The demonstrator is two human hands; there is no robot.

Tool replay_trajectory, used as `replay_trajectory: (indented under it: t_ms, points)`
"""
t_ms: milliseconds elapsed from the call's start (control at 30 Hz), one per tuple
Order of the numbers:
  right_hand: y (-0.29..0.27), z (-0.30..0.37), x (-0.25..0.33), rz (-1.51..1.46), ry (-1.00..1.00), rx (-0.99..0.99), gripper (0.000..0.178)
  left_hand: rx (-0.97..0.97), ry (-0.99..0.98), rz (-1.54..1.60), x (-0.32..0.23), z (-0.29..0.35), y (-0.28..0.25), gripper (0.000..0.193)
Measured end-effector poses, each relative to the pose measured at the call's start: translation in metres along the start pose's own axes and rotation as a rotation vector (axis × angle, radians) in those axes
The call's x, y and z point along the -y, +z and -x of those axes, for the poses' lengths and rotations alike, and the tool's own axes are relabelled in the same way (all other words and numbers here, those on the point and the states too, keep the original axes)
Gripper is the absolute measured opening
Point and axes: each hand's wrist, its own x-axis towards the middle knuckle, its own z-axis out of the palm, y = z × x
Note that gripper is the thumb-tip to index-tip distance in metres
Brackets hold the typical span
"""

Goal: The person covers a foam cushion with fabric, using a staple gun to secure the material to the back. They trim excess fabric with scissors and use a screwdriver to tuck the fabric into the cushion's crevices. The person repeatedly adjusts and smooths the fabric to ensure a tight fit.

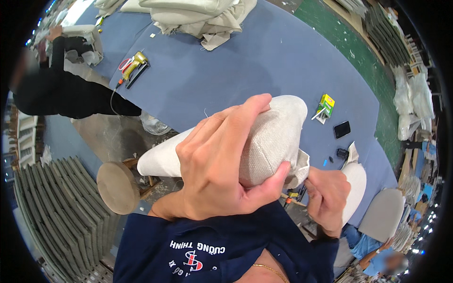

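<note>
A padded, curved piece covered in beige woven fabric (pixel 271 141), like an upholstered chair back, is held up in front of my chest. My left hand (pixel 219 155) is wrapped over it, fingers on top and thumb pressed on the near face beside a seam. At its right, my right hand (pixel 328 195) is closed in a pinch on a loose flap of the cover fabric (pixel 298 174). The piece's pale left end (pixel 163 153) sticks out past my left hand. Part of the right fingertips is hidden by the fabric.
On the blue-grey table (pixel 245 70) lie a yellow staple gun (pixel 134 66) with a hose, a heap of beige covers (pixel 198 19), a small yellow-green box (pixel 325 106) and a phone (pixel 342 129). A round stool (pixel 118 187) and stacked panels (pixel 61 207) stand left. Other people work nearby.
</note>
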Motion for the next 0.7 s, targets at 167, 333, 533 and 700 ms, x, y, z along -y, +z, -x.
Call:
replay_trajectory:
  t_ms: [167, 333, 533, 700]
  points:
    - [0.04, 0.006, -0.021, -0.089, -0.077, -0.215, 0.014, -0.03, -0.01, -0.035, -0.002, -0.002, 0.001, 0.067]
    - [0.083, 0.019, -0.019, -0.039, 0.042, -0.459, 0.016, -0.015, 0.037, -0.05, -0.001, -0.006, 0.005, 0.063]
    - [0.068, 0.005, -0.005, -0.126, 0.13, -0.299, 0.019, 0.028, -0.014, 0.019, 0.008, -0.01, 0.0, 0.063]
    - [0.055, 0.024, -0.019, -0.011, 0.133, -0.22, 0.011, -0.006, -0.144, 0.1, 0.026, -0.024, -0.024, 0.06]
